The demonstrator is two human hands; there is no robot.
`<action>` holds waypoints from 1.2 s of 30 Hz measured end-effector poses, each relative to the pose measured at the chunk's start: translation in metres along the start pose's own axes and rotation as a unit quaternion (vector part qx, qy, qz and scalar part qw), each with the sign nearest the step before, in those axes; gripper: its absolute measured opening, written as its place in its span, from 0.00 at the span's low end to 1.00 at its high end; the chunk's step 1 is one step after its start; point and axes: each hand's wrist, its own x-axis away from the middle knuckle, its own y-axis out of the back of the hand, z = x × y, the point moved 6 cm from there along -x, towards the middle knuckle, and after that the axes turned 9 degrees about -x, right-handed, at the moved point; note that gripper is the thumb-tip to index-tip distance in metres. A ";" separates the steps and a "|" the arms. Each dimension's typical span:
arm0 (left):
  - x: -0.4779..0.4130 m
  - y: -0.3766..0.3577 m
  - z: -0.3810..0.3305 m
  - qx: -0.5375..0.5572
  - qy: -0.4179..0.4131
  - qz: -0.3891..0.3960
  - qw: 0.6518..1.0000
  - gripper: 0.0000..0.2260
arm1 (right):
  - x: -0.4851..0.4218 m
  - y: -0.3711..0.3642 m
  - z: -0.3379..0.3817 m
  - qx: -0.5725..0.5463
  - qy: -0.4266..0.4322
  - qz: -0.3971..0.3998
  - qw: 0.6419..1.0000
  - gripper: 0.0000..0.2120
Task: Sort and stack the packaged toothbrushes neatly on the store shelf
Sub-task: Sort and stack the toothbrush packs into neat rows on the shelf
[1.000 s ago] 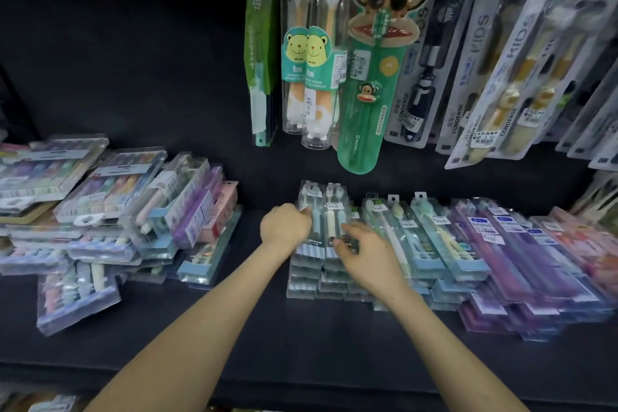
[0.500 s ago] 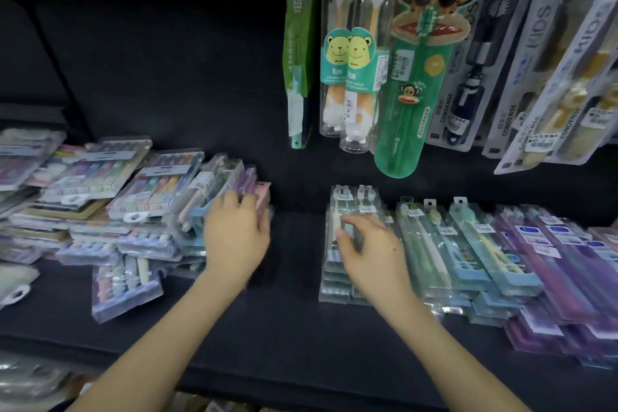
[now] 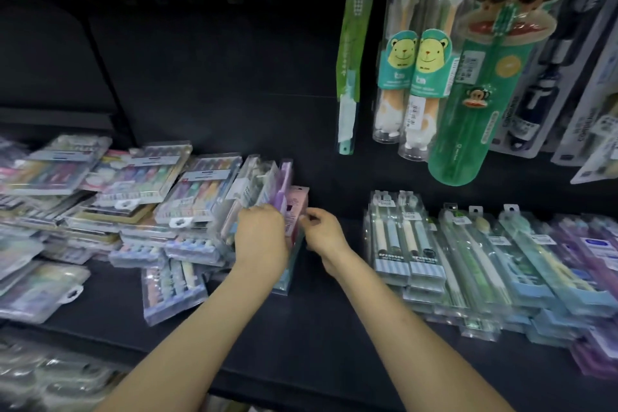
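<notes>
Both hands had met at the slanting row of leaning packs (image 3: 264,177) on the dark shelf (image 3: 301,328). The left hand (image 3: 262,239) lay curled over their near ends, knuckles toward me. It seemed to be gripping them, though its fingertips were hidden behind the plastic. Just right of it, the right hand (image 3: 323,232) had thumb and forefinger closed in a small pinch on the edge of the pink pack (image 3: 298,199), the outermost of the row, with a purple pack (image 3: 285,181) tilted against it.

That pinch looked thin for slick blister plastic. If it slipped, I judged the whole row would topple into the bare gap beyond the right hand. The multi-pack piles (image 3: 200,191) left of the left hand sat crooked, so a nudge could slide them forward. The striped twin packs (image 3: 394,244), well right of the right hand, lay tidy.
</notes>
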 end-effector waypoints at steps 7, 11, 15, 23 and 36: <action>-0.009 0.004 0.037 0.194 0.091 -0.014 0.977 0.16 | -0.007 -0.010 -0.014 0.053 0.016 0.014 0.998 0.27; -0.007 -0.009 0.065 0.351 0.154 -0.031 0.923 0.14 | -0.010 -0.019 -0.013 0.165 0.041 0.016 0.985 0.33; -0.004 -0.008 0.072 0.402 0.159 -0.048 0.901 0.18 | -0.006 -0.016 -0.008 0.212 0.075 0.002 0.974 0.32; 0.005 0.001 0.074 0.470 0.154 -0.089 0.865 0.19 | 0.024 0.007 0.006 0.077 0.075 -0.065 0.992 0.22; 0.075 0.025 0.021 0.675 0.020 0.022 0.737 0.07 | 0.168 0.176 0.026 -0.111 -0.001 -0.075 0.991 0.14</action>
